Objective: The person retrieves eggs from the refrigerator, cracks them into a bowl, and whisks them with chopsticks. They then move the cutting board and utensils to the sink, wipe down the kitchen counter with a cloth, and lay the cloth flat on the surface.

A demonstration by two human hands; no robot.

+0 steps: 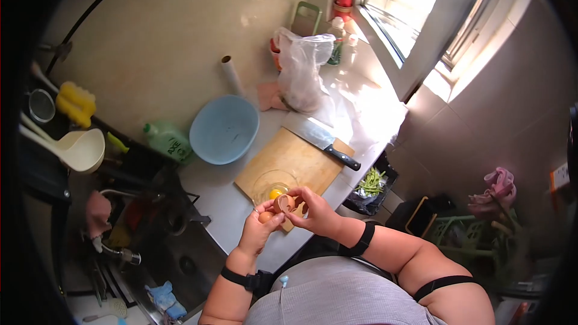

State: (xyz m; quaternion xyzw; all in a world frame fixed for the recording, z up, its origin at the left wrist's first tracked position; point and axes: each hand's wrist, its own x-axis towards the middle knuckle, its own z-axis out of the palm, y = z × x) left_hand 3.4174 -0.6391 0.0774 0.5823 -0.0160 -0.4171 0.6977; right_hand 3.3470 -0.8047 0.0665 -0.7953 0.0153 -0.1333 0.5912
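At the near edge of the cutting board (pixel 290 153), in the head camera that I watch from afar, two bare hands meet over a clear glass bowl (pixel 264 180). The left hand (pixel 260 224) curls its fingers around a cracked eggshell (pixel 284 203), its hollow inside showing. The right hand (pixel 313 209) pinches the shell's far edge between thumb and fingertips, so I judge the grip is shared to steady something fragile. A second rounded brown piece (pixel 265 217) sits low in the left palm; I cannot tell whether it is a half shell or a whole egg. A bright yellow yolk (pixel 275 194) lies in the bowl just beyond the fingers; I take it the bowl is kept this close so drips land inside.

The board rests on a white desk (pixel 220 219). Along its far edge lies a large knife (pixel 325 142), black handle toward the right, seemingly set there to leave the near part free for the hands. A light-blue basin (pixel 224 129) stands just beside the board on the left. Below the desk's right end, I see a dark bin (pixel 392 174) holding green trimmings (pixel 373 182).
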